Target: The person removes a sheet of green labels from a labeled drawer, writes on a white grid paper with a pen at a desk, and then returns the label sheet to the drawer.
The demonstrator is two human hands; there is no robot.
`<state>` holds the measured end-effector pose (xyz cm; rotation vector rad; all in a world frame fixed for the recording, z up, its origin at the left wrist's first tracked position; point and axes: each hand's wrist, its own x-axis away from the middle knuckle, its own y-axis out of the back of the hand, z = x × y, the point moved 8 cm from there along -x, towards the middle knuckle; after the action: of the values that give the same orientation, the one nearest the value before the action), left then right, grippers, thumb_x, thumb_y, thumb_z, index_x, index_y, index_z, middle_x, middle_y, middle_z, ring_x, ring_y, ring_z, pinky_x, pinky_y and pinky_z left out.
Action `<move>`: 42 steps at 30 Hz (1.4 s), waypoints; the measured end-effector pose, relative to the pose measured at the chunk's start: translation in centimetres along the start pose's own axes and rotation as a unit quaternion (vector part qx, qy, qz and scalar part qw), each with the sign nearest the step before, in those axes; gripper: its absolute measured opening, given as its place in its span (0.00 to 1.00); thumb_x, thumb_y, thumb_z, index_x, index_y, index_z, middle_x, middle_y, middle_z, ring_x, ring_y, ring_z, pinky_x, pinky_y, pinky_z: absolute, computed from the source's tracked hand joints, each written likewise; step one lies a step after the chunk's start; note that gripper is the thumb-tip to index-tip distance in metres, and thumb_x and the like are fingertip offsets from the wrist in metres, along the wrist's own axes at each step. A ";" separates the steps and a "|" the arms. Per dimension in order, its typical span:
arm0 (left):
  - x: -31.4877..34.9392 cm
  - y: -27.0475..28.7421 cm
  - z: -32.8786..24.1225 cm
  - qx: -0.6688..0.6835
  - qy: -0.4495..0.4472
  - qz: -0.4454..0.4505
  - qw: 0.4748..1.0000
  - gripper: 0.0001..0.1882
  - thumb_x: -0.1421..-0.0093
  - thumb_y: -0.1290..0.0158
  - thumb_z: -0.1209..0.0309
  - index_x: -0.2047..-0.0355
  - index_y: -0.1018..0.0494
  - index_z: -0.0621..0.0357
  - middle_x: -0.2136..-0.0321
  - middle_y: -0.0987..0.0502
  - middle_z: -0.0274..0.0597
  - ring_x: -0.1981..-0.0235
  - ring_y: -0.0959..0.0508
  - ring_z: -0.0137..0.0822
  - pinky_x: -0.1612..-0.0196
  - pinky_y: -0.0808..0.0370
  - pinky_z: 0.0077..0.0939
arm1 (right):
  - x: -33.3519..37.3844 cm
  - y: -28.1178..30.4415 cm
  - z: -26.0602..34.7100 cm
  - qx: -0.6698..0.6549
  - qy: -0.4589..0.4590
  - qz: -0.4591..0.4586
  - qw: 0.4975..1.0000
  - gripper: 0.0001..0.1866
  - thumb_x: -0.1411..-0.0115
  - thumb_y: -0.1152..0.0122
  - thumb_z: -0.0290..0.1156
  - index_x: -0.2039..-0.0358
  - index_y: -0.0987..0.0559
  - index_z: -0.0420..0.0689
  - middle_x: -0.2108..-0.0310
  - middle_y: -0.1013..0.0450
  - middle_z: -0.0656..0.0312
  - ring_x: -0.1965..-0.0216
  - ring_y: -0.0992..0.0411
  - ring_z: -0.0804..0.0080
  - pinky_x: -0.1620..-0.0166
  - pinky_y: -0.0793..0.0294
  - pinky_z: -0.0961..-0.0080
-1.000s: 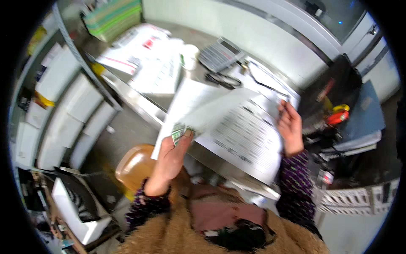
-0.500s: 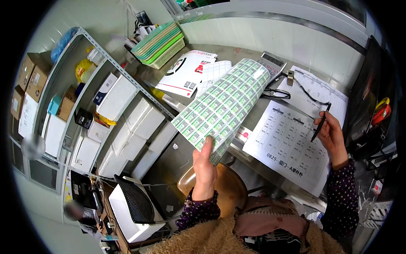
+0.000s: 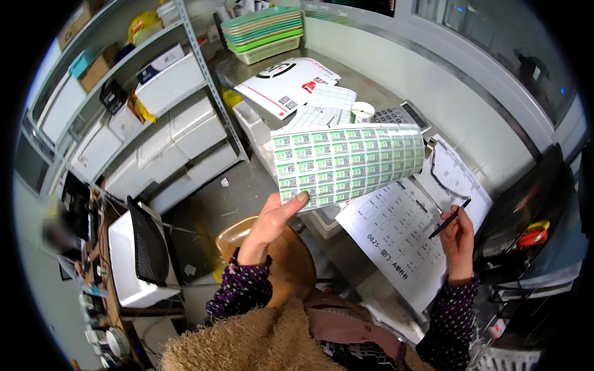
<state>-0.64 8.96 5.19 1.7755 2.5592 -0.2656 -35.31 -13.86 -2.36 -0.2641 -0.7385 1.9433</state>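
At the far left, a white bin (image 3: 120, 238) with a black mesh panel (image 3: 150, 250) leaning in it stands near a grey metal shelf (image 3: 207, 68) loaded with white boxes (image 3: 170, 86). To the right is a brown seat (image 3: 294, 263), and above it the left hand (image 3: 272, 221) grips the lower-left corner of a sheet of green-and-white labels (image 3: 346, 164): the thumb presses flat on the printed face, while the other fingers are mostly hidden, those under the sheet out of sight. The label sheet is raised over the grey table (image 3: 365, 261), its far end curving downward. Behind it, from left to right, are stacked green and cream baskets (image 3: 266, 37), a white poster (image 3: 281, 93) with red and black print, a white roll (image 3: 362, 111) and a calculator (image 3: 413, 115) partly covered by the labels. Below the sheet's right end lies a printed table page (image 3: 390, 232). Over this page's right side the right hand (image 3: 459, 244) pinches a black pen (image 3: 447, 225) between thumb and curled fingers; whether its tip touches the paper I cannot tell. Beyond lies another printed page (image 3: 473, 185) with a dark cord (image 3: 442, 179) across it, then, farthest right, a black mesh holder (image 3: 516, 191) beside a red-and-yellow tool (image 3: 533, 235).
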 end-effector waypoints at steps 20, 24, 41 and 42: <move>-0.5 2.1 -0.6 -0.056 0.037 0.069 0.995 0.19 0.37 0.46 0.64 0.52 0.24 0.66 0.57 0.20 0.37 0.55 0.26 0.27 0.48 0.32 0.23 | -0.7 -0.4 -0.5 -0.061 -0.031 0.051 0.996 0.11 0.33 0.48 0.38 0.61 0.24 0.44 0.70 0.21 0.52 0.85 0.37 0.79 0.79 0.38 0.84; -0.5 2.6 -0.4 -0.061 0.033 0.061 0.996 0.18 0.36 0.47 0.66 0.52 0.24 0.66 0.56 0.21 0.37 0.54 0.26 0.27 0.47 0.33 0.23 | -0.5 -0.5 -0.5 -0.025 -0.024 0.033 0.999 0.10 0.33 0.48 0.40 0.62 0.24 0.47 0.70 0.21 0.55 0.84 0.35 0.80 0.79 0.37 0.85; -0.5 1.9 -0.4 -0.046 0.044 0.054 0.997 0.18 0.36 0.48 0.67 0.50 0.26 0.66 0.53 0.22 0.38 0.52 0.27 0.28 0.45 0.34 0.24 | -0.2 -0.7 -0.3 -0.001 -0.011 0.016 1.000 0.11 0.33 0.49 0.40 0.62 0.25 0.46 0.71 0.21 0.55 0.85 0.33 0.80 0.81 0.36 0.83; -0.5 1.8 -0.5 -0.044 0.036 0.057 0.997 0.18 0.36 0.47 0.67 0.50 0.25 0.66 0.53 0.22 0.37 0.52 0.27 0.28 0.45 0.35 0.24 | -0.1 -0.8 -0.3 0.005 -0.008 0.014 1.000 0.11 0.33 0.49 0.41 0.62 0.25 0.47 0.71 0.21 0.56 0.85 0.33 0.80 0.81 0.36 0.83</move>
<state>1.31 9.17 5.53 1.9238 2.4624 -0.0855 -34.51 -13.54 -2.11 -0.2535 -0.7394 1.9781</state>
